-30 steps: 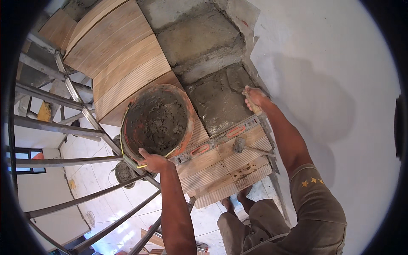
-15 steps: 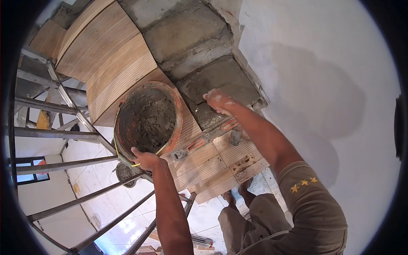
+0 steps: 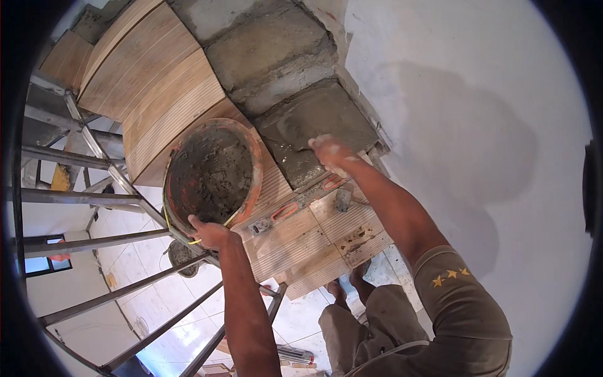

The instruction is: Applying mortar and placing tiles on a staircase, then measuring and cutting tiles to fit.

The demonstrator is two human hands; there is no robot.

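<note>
My left hand (image 3: 210, 234) grips the near rim of an orange bucket (image 3: 256, 173), which leans on a wood-look tiled step by the metal railing. Grey wet mortar (image 3: 220, 166) coats its inside and lies in it. Over to the right, my right hand (image 3: 331, 152) is closed around a trowel, mostly hidden by the hand and blurred. It is low over a bed of smoothed wet mortar (image 3: 326, 116) on the untiled part of the step. A spirit level (image 3: 308, 200) with orange-rimmed openings lies along the front of that bed.
Metal railing bars (image 3: 94, 245) fan out on the left. Wood-look tiles (image 3: 151, 75) cover the upper steps, beside bare concrete (image 3: 270, 47). A white wall (image 3: 465, 125) rises at right. A mortar-caked block-shaped thing (image 3: 343, 200) sits on the lower tiled step (image 3: 301, 242).
My right hand has moved slightly right and nearer across the wet mortar. My left hand stays on the bucket rim; the whole view has shifted a little.
</note>
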